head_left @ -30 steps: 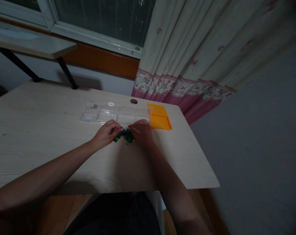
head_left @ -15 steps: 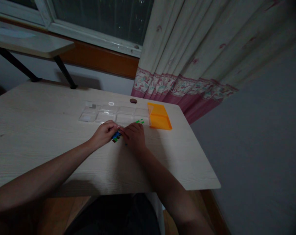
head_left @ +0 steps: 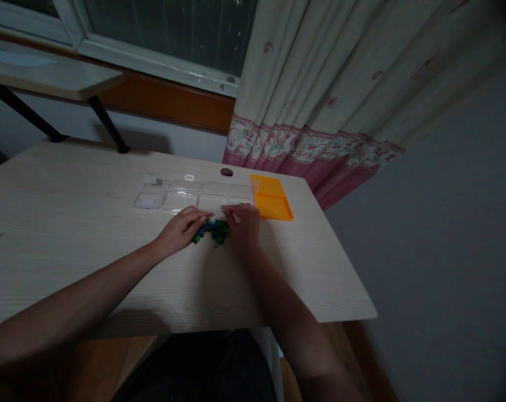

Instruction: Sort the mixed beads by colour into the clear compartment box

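My left hand is closed, thumb against fingers, on a small blue and green block piece with a dark brown end. Right beside it on the table lies a loose pile of tiny blue and green blocks. My right hand is just right of the pile, thumb and forefinger pinched together near the front edge of the clear compartment tray. What sits between those fingertips is too small to make out. Green bits beyond the right hand are mostly covered by it.
At the right end of the tray stands an open orange box. Behind it are a round cable hole and a long curtain. A raised shelf on black legs is at the back left of the wooden table.
My right hand has moved right, away from the left hand, uncovering the pile of tiny blocks and covering most of the green bits. My left hand stays nearly in place.
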Demonstrator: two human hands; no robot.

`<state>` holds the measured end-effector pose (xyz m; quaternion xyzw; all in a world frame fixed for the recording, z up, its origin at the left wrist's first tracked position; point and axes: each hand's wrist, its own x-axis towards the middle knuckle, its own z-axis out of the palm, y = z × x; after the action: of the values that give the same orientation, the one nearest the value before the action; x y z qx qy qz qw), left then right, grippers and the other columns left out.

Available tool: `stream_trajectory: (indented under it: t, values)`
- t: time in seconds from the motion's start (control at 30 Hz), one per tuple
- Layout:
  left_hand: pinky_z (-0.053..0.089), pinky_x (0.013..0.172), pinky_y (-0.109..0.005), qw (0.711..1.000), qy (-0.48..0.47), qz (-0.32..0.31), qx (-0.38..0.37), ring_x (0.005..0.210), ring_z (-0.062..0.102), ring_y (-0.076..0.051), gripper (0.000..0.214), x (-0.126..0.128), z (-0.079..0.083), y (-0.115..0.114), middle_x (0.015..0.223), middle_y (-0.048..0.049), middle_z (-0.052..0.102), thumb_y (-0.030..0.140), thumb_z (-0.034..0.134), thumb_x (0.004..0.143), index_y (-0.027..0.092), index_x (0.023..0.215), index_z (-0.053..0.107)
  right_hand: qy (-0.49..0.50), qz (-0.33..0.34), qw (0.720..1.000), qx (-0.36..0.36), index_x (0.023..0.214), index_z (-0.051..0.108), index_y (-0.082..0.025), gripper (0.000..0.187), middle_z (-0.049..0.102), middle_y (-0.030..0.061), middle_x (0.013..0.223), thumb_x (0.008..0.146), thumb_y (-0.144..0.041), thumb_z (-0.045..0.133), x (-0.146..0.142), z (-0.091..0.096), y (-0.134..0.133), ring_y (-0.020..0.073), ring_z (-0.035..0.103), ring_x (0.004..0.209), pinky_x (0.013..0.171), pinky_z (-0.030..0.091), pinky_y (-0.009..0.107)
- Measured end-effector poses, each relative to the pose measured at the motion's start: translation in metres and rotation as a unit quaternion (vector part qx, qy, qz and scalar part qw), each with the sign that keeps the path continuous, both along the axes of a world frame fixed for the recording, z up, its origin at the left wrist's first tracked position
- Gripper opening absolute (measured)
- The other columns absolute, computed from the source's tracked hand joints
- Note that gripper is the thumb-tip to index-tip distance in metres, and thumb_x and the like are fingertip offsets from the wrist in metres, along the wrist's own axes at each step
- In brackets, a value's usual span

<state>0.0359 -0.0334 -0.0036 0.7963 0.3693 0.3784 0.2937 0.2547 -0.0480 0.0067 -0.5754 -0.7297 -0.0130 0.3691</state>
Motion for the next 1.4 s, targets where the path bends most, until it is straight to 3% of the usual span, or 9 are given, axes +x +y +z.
stream_trajectory:
  t: [0.13,0.23,0.67,1.0,1.23,1.4]
  values:
    - [0.054,0.080,-0.035,0.999,0.024,0.027,0.019,0.085,0.064,-0.018,0.038,0.000,-0.002,0.000,0.088,-0.0053,0.059,0.040,0.045,0.104,0.022,0.120,0.074,0.025,-0.126,0.992,0.004,0.092,0.080,-0.023,0.021,0.076,0.0057,0.095,0.097,-0.032,0.063,0.033,-0.007,0.015,0.0227,0.060,0.097,0.091,0.040,0.037]
    - [0.054,0.078,-0.033,0.999,0.029,0.023,0.022,0.086,0.064,-0.018,0.035,0.000,-0.001,0.000,0.088,-0.0054,0.060,0.037,0.047,0.103,0.021,0.117,0.074,0.015,-0.160,0.987,-0.002,0.087,0.080,-0.023,0.018,0.074,0.0061,0.098,0.095,-0.029,0.065,0.042,-0.014,0.020,0.0230,0.056,0.099,0.091,0.039,0.038]
    - [0.053,0.078,-0.032,0.999,0.027,0.009,0.022,0.086,0.064,-0.018,0.033,0.000,0.000,-0.001,0.091,-0.0064,0.062,0.037,0.048,0.102,0.020,0.113,0.074,-0.008,-0.157,0.988,0.002,0.099,0.079,-0.021,0.018,0.073,0.0075,0.103,0.096,-0.023,0.061,0.040,-0.022,0.022,0.0227,0.055,0.101,0.094,0.039,0.037]
    - [0.050,0.074,-0.032,0.999,0.034,0.018,0.022,0.083,0.061,-0.018,0.032,-0.001,0.000,-0.001,0.092,-0.0063,0.061,0.037,0.049,0.101,0.020,0.111,0.074,0.017,-0.152,0.988,0.017,0.096,0.079,-0.021,0.015,0.074,0.0086,0.102,0.093,-0.023,0.064,0.041,-0.025,0.024,0.0225,0.059,0.100,0.094,0.042,0.038]
    - [0.046,0.090,-0.038,0.990,0.102,-0.039,0.086,0.099,0.058,-0.024,0.023,-0.001,0.001,-0.004,0.101,-0.0074,0.061,0.036,0.068,0.088,0.022,0.105,0.074,0.036,-0.143,0.989,0.016,0.096,0.079,-0.020,0.019,0.075,0.0090,0.103,0.095,-0.026,0.061,0.041,-0.027,0.026,0.0226,0.061,0.102,0.095,0.042,0.038]
    - [0.044,0.089,-0.037,0.984,0.132,-0.057,0.109,0.099,0.056,-0.024,0.028,0.000,0.004,-0.008,0.102,-0.0070,0.059,0.041,0.073,0.087,0.024,0.109,0.075,0.043,-0.147,0.988,0.009,0.096,0.079,-0.021,0.021,0.075,0.0085,0.104,0.095,-0.027,0.060,0.038,-0.025,0.024,0.0228,0.060,0.103,0.096,0.041,0.039]
